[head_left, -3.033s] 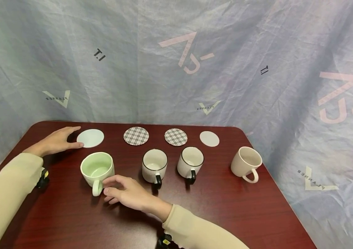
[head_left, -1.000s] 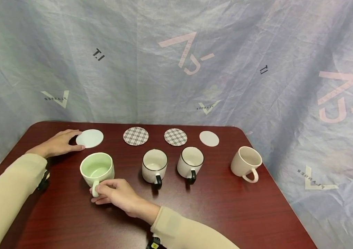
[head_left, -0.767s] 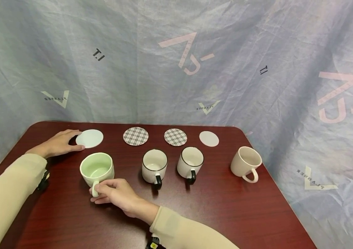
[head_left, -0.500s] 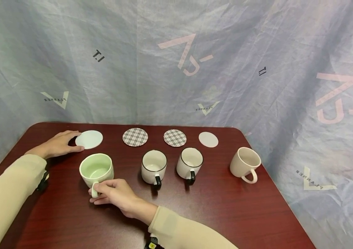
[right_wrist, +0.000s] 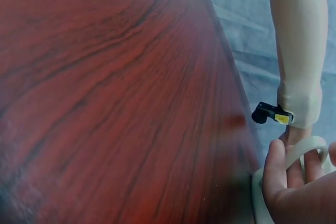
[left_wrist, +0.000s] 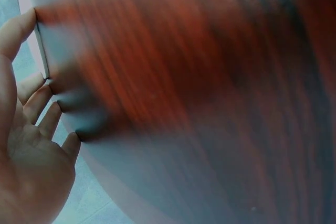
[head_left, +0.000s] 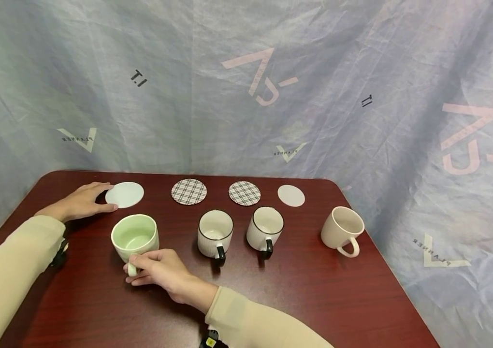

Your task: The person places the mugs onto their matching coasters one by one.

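Observation:
A pale green mug [head_left: 135,236] stands on the dark red table [head_left: 298,285] at front left, its handle toward me. My right hand [head_left: 152,269] grips that handle; in the right wrist view the fingers [right_wrist: 274,174] curl round the pale handle [right_wrist: 303,147]. My left hand [head_left: 83,200] lies flat on the table, its straight fingertips touching the left edge of a white round coaster [head_left: 124,194]. The left wrist view shows those fingers [left_wrist: 21,30] against the coaster's rim [left_wrist: 38,51].
Two plaid coasters [head_left: 189,191] [head_left: 244,193] and a plain pale coaster [head_left: 291,195] line the back. Two striped mugs with black handles [head_left: 215,233] [head_left: 265,228] and a beige mug [head_left: 342,229] stand in front of them. A blue-grey sheet hangs behind.
Three seconds ago my right hand lay beside the green mug's handle; it has since closed round the handle. Over the last second nothing has visibly moved. The left hand has stayed at the coaster.

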### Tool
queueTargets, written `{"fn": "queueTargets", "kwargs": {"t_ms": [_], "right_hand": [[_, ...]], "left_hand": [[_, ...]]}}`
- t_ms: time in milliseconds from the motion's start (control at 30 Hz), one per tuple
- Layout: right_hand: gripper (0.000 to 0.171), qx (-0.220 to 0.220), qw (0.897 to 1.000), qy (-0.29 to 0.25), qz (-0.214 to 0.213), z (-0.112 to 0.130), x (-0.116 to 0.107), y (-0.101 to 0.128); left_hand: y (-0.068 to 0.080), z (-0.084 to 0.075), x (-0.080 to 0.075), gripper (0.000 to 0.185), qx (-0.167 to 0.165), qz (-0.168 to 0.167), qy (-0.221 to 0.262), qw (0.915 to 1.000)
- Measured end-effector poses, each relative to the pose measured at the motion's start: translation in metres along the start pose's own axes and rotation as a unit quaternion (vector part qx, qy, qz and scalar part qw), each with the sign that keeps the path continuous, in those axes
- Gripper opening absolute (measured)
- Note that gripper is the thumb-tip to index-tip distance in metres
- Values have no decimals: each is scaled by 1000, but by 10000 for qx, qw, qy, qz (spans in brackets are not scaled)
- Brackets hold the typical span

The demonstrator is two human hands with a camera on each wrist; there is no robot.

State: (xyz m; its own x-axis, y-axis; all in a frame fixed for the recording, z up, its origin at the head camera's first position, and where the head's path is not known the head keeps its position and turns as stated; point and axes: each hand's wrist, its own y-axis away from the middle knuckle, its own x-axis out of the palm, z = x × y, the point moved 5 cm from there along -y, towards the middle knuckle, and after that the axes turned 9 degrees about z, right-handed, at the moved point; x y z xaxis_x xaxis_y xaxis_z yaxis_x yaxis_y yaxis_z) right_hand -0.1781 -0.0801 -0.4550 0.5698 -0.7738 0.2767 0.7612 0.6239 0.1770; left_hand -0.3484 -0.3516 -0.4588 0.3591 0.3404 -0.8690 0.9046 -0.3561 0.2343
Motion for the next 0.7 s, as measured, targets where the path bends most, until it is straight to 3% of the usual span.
{"fn": "queueTargets", "kwargs": {"t_ms": [433,700], "right_hand": [[27,37,9998,-154,-150,-3,1,-3],[26,48,9996,-287,10,-3,0,-3]], "left_hand": [[-2,3,0,90,98,-79,-77,9999],[-3,4,1,92,36,22,32,10000]]}}
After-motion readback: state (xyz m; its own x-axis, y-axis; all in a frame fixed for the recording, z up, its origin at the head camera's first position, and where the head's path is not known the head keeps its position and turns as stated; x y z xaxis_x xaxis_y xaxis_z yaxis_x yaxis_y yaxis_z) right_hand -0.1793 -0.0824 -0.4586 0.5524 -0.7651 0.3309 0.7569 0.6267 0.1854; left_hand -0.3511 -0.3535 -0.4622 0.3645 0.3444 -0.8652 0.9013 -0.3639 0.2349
